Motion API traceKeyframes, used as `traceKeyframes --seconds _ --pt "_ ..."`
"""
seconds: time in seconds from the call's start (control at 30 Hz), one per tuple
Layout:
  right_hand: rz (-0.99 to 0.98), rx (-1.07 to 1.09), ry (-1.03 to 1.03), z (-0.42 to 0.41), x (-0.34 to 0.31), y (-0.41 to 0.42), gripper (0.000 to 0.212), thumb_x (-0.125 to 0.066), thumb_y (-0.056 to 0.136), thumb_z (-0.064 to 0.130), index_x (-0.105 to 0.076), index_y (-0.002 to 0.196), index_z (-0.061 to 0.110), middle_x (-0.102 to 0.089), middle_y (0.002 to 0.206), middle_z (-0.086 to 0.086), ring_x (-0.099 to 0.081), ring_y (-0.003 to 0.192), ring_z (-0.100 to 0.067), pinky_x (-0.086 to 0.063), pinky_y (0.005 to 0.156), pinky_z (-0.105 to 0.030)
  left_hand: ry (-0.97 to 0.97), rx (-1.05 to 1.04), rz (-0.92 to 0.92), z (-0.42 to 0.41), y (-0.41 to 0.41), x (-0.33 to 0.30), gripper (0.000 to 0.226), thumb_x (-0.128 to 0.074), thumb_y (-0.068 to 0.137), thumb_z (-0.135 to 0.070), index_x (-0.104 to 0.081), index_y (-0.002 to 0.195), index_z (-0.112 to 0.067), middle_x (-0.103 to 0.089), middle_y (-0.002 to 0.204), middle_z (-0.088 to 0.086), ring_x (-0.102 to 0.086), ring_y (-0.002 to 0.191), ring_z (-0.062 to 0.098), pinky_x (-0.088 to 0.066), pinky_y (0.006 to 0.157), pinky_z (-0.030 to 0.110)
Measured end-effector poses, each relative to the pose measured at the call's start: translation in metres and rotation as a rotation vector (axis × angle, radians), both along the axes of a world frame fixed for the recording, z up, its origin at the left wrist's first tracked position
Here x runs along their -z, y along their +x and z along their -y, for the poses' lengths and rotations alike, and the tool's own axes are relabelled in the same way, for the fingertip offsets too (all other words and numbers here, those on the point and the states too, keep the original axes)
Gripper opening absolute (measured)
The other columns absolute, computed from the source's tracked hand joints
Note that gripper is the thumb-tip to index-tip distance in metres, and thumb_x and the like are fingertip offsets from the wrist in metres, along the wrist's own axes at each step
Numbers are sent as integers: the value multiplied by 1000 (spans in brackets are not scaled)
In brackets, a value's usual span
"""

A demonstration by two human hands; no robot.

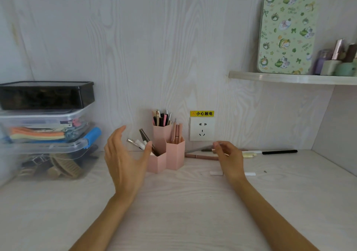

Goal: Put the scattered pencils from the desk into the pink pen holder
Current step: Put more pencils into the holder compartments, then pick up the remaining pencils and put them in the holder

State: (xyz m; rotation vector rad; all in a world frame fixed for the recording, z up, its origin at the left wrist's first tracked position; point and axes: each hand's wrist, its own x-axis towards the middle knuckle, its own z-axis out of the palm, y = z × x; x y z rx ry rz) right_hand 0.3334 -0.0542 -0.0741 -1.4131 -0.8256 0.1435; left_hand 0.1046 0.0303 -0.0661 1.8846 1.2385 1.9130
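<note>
The right hand (229, 157) pinches a thin grey pencil (199, 149) just off the desk (183, 202) beside the pink pen holder (167, 152), the left hand (125, 158) spread open at its front cell, so the next move is probably tipping it in.

Pale wood-grain worktop (183, 202) w/ pink pen holder (168, 154) at back centre, stacked clear boxes (48, 144) far left. Right of holder: brown pencil (201, 156), black pen (280, 151), white sticks (216, 173) lying loose.
</note>
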Motion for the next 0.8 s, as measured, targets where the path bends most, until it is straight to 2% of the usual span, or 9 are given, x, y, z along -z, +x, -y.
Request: traceKeyframes --seconds 0.07,0.17,0.2,0.33,0.43,0.5,0.6,0.7,0.8 --pt "-131 -13 100 4 -7 0 11 -59 89 19 -65 91 10 -70 84 -10 -69 76 -18 -54 67 -17 -166 39 115 -3 -1 2 94 -81 62 -42 -32 138 -17 -43 133 7 -42 121 22 -37 100 39" --pt "-236 -2 255 9 -23 -3 15 -59 90 18 -66 97 7 -71 85 -9 -69 67 -6 -54 63 -12 -419 204 73 -8 -3 11 113 -84 53 -51 -24 143 -20 -38 140 1 -41 124 18 -40 100 37" --pt "-241 -1 291 10 -29 -5 18 -58 90 17 -67 101 5 -71 86 -8 -69 69 -5 -55 66 -12 -468 272 30 -9 -2 15 110 -85 52 -51 -28 141 -21 -42 139 -1 -44 123 17 -42 98 36" --pt "-190 -31 407 5 -56 -26 19 -58 91 14 -61 108 8 -74 76 3 -72 74 -9 -57 71 -17 -552 393 -114 -14 1 28 70 -78 64 -47 -47 125 -29 -62 122 -5 -57 111 17 -47 86 31" --pt "-10 -64 424 -5 -77 -47 18 -61 89 15 -51 104 15 -73 74 4 -71 73 -12 -57 69 -19 -522 401 -148 -15 2 29 59 -74 70 -48 -53 121 -28 -65 119 -6 -59 112 18 -50 90 36" --pt "152 -88 386 -17 -83 -64 20 -61 88 14 -47 102 18 -72 75 5 -71 73 -10 -56 70 -19 -515 405 -140 -14 2 29 58 -75 70 -48 -54 120 -27 -65 118 -7 -59 111 17 -49 88 34" --pt "416 -93 249 -34 -81 -86 21 -62 88 17 -45 101 22 -72 76 5 -70 72 -9 -56 69 -22 -515 409 -124 -14 1 29 56 -75 70 -46 -54 119 -28 -65 116 -8 -60 109 16 -48 86 32" --pt "688 -88 73 -48 -74 -99 16 -58 91 23 -46 101 20 -73 74 4 -66 62 -10 -53 62 -33 -512 401 -116 -13 1 29 53 -75 71 -45 -54 117 -30 -66 113 -10 -61 107 16 -46 82 29" --pt "866 -87 -74 -58 -70 -107 17 -56 91 27 -49 105 20 -74 85 5 -68 72 -14 -51 62 -33 -512 391 -115 -13 3 29 54 -76 71 -44 -53 117 -30 -65 114 -11 -60 107 16 -41 77 25"
